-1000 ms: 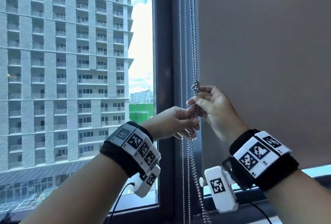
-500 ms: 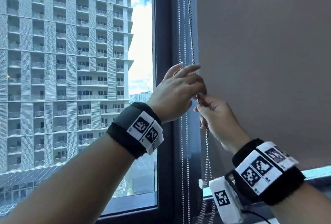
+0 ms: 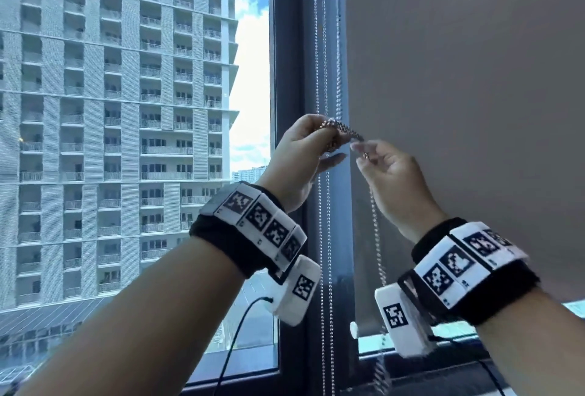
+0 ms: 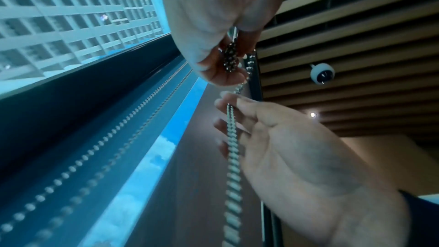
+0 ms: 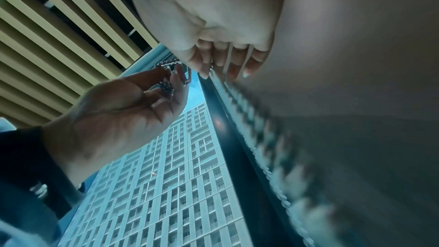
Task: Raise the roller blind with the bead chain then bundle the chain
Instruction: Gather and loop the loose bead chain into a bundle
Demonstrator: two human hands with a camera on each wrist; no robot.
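The metal bead chain (image 3: 376, 231) hangs in front of the dark window frame. My left hand (image 3: 329, 139) is raised at the frame and holds a knotted clump of the chain (image 3: 337, 129), which is looped round its curled fingers. The left wrist view shows the clump (image 4: 230, 59) under the left fingertips. My right hand (image 3: 361, 150) pinches the chain just right of the clump, and the slack falls below it to the sill. A short stretch of chain runs taut between the hands. The grey roller blind (image 3: 459, 79) covers the right pane, with its bottom bar (image 3: 355, 329) low.
Two more bead strands (image 3: 320, 56) hang straight down the frame (image 3: 289, 79) left of the blind. The left pane looks out on a tall apartment block (image 3: 110, 110). A slatted ceiling with a dome camera (image 4: 321, 73) is overhead.
The left hand, which covered the knot from above half a second ago, has drawn left with the chain looped on its fingers. The right hand has shifted right, stretching a short length between them.
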